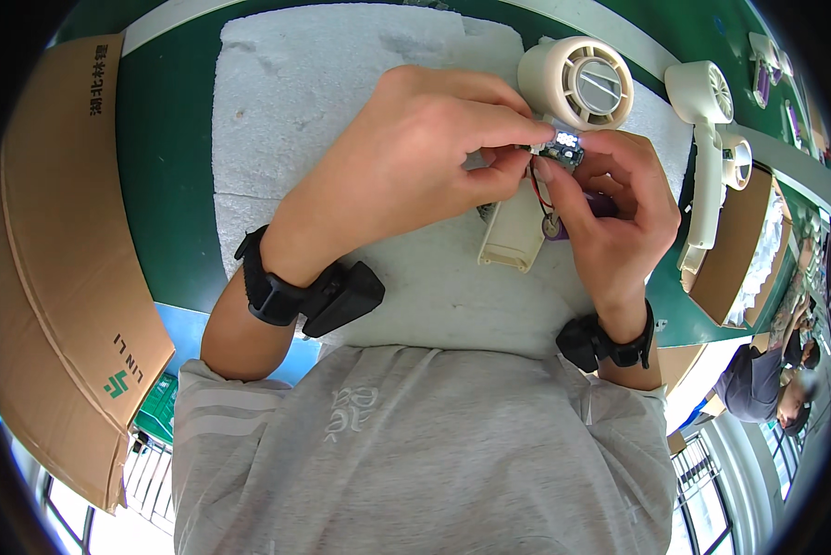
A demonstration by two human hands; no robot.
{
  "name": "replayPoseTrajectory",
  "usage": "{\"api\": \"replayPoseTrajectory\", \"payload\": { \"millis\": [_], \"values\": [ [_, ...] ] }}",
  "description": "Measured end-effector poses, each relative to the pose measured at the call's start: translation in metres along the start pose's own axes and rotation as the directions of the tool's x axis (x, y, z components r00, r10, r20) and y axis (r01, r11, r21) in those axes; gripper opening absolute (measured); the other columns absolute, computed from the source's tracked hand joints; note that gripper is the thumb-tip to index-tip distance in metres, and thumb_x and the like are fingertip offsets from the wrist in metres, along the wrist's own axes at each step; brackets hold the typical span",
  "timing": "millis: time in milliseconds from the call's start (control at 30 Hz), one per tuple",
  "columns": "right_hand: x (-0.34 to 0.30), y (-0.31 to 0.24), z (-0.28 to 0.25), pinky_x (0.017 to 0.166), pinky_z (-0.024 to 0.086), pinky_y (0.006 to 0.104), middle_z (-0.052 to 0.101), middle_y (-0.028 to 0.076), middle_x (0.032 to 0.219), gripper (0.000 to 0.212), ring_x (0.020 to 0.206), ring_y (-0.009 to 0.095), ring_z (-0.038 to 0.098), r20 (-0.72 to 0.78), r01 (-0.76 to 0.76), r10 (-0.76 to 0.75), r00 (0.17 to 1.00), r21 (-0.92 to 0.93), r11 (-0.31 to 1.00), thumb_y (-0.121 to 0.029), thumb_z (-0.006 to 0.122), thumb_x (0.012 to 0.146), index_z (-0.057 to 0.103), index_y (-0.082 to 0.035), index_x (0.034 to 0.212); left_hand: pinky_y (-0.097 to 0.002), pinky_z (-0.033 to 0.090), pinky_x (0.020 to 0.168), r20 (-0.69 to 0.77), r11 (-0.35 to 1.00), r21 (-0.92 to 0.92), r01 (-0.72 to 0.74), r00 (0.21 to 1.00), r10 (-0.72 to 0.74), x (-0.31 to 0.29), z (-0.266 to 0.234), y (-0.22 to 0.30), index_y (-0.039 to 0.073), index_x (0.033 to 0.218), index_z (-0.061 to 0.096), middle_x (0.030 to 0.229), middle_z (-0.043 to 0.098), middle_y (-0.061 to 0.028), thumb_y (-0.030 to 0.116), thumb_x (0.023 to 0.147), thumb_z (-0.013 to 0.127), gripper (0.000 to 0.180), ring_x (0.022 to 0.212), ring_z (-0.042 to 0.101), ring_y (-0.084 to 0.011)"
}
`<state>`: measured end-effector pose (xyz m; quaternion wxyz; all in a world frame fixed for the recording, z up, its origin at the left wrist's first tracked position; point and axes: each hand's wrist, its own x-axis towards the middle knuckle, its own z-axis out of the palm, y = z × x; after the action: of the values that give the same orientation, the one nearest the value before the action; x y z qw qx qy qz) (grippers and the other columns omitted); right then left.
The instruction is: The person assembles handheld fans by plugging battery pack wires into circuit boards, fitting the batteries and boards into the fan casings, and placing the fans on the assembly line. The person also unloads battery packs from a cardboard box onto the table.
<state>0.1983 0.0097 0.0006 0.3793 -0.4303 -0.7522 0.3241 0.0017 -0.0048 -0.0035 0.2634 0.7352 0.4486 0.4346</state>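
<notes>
Over the foam pad, my right hand holds a small dark circuit board between thumb and fingers; white lit segments show on the board. My left hand pinches a small wire plug at the board's left end, its tip partly hidden by my fingers. A red and black wire pair runs down from there to a purple cylindrical battery, which lies under my right hand and is partly covered by it. Just beyond is a cream fan head, with its open handle shell extending below my hands.
White foam sheet covers the green bench. A large cardboard box stands at left. On the right are an assembled cream handheld fan and an open carton. Another person sits far right.
</notes>
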Motion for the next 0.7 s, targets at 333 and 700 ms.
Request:
{"api": "replayPoseTrajectory", "payload": {
  "millis": [333,700],
  "values": [
    [0.0018,-0.0032,-0.0011,0.047,0.049,0.0195,0.063,0.006,0.083,0.036,0.057,0.008,0.06,-0.019,-0.004,0.003,1.0,-0.028,1.0,-0.001,0.084,0.065,0.068,-0.002,0.097,-0.0259,0.055,0.06,0.012,1.0,-0.017,-0.004,1.0,0.004,-0.0007,0.0002,-0.0004,0.007,0.092,0.073,0.086,0.069,-0.0063,-0.003,0.067,0.073,0.027,0.069,0.067,-0.0191],
    [0.0043,-0.0046,-0.0003,0.049,0.051,0.0197,0.065,0.005,0.085,0.035,0.058,0.009,0.063,-0.012,0.082,-0.084,0.996,-0.119,0.989,-0.003,0.084,0.065,0.072,-0.005,0.098,-0.0258,0.054,0.059,0.019,0.999,-0.032,0.013,1.0,-0.012,-0.0011,0.0004,0.0005,0.006,0.092,0.073,0.085,0.068,-0.0062,-0.004,0.068,0.072,0.026,0.069,0.066,-0.0185]
  ]
}}
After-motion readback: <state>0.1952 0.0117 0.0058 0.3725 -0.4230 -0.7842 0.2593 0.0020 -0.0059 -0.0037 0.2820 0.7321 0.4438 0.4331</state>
